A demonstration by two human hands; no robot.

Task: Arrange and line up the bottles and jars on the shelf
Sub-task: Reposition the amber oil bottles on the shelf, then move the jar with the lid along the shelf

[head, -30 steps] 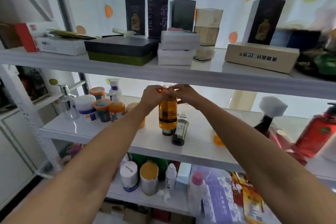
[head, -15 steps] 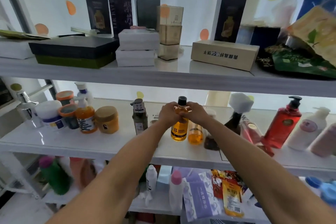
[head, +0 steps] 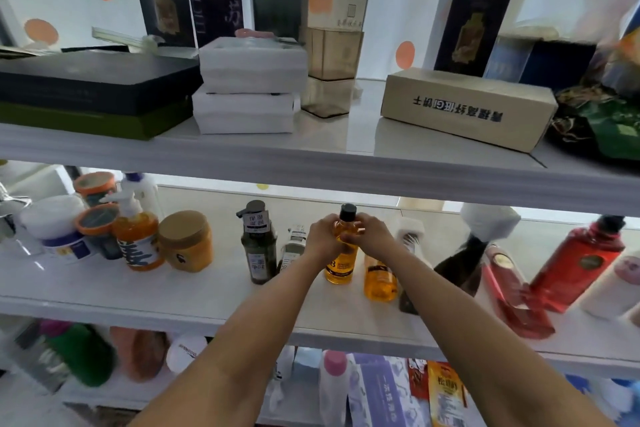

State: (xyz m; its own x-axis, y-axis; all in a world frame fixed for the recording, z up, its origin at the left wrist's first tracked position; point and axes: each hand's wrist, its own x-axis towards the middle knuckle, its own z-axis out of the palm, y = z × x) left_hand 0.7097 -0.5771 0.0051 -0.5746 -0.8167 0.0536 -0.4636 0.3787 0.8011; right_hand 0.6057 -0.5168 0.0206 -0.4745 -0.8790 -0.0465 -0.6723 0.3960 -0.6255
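An amber bottle with a black cap (head: 340, 267) stands upright on the white middle shelf (head: 173, 302). My left hand (head: 322, 236) and my right hand (head: 372, 236) both clasp its upper body from either side. A second amber bottle (head: 380, 279) stands just right of it, partly behind my right forearm. A dark green pump bottle (head: 258, 246) and a small labelled bottle (head: 292, 248) stand to the left. Further left are a round amber jar (head: 186, 241) and an orange pump bottle (head: 136, 237).
White and orange-lidded tubs (head: 55, 229) crowd the shelf's left end. At the right lean a dark bottle (head: 460, 262), a red packet (head: 509, 291) and a red pump bottle (head: 581, 263). Boxes fill the upper shelf (head: 311, 152); more bottles sit on the lower shelf.
The amber bottle has come down from mid-air and now rests on the shelf, still held by both hands. The view has swung right and moved closer.
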